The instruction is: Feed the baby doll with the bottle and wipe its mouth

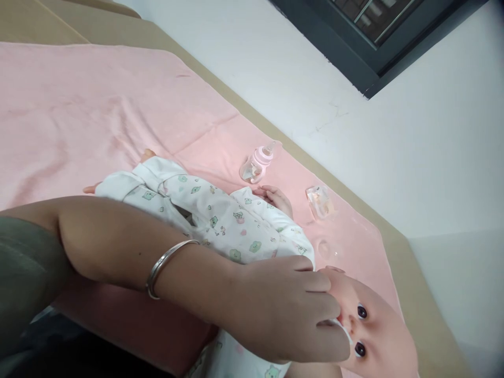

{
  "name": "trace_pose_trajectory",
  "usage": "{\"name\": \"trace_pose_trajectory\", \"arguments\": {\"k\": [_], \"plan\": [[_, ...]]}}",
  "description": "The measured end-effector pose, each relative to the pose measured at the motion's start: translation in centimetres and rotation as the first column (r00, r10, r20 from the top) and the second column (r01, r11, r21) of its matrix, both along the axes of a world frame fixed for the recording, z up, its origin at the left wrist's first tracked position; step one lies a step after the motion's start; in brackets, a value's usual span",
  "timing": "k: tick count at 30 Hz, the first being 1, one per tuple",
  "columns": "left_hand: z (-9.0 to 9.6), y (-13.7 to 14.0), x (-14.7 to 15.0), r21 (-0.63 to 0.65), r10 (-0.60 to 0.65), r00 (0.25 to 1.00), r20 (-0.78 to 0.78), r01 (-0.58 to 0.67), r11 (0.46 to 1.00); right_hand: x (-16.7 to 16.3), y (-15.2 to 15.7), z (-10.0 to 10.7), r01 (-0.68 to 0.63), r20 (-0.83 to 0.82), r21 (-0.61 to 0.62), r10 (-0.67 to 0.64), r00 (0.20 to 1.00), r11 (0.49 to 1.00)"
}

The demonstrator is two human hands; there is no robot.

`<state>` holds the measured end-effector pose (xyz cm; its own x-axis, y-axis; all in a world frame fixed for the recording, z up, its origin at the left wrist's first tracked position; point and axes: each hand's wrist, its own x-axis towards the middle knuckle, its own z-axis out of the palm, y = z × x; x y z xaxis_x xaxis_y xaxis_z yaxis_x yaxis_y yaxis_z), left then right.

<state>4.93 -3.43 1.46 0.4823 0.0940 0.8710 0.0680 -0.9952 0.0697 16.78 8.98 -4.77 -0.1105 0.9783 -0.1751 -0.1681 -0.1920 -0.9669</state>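
Observation:
A baby doll in a white printed sleepsuit lies on its back, its head at the lower right. My left hand is closed at the doll's chin and mouth. A bit of something white shows by its thumb, too covered to name. Past the doll's far side, the curled fingers of my right hand rest against the sleeve. That arm seems to pass beneath the doll's shoulders, mostly hidden. Close to those fingers stands a small baby bottle with a pink collar and a clear teat.
A pink blanket covers the tan surface. Near its far edge lie a clear angular item and a faint transparent round piece. A white wall rises behind, with a dark window frame.

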Motion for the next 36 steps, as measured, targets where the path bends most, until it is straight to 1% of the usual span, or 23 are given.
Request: {"name": "trace_pose_trajectory", "arguments": {"k": [8,12,21,27,36], "plan": [[-0.07,0.10,-0.07,-0.006,-0.027,0.999,-0.043,0.026,1.000,0.29,-0.01,0.23,-0.024,0.013,-0.008,0.024,1.000,1.000],[-0.15,0.07,-0.15,-0.004,-0.019,0.999,-0.032,0.019,1.000,0.37,-0.15,0.31,-0.035,0.009,0.003,0.035,0.999,0.999],[-0.04,0.05,-0.16,-0.013,-0.023,0.998,-0.054,0.023,1.000,0.31,-0.08,0.18,-0.027,-0.005,0.003,0.027,1.000,1.000],[-0.35,0.13,-0.03,0.007,-0.016,0.999,-0.038,0.017,1.000,0.33,-0.10,0.16,-0.024,0.000,-0.007,0.024,1.000,1.000],[0.01,0.01,-0.12,0.015,-0.004,1.000,-0.028,0.005,1.000,0.33,-0.18,0.21,-0.032,0.005,0.008,0.032,0.999,0.999]]}}
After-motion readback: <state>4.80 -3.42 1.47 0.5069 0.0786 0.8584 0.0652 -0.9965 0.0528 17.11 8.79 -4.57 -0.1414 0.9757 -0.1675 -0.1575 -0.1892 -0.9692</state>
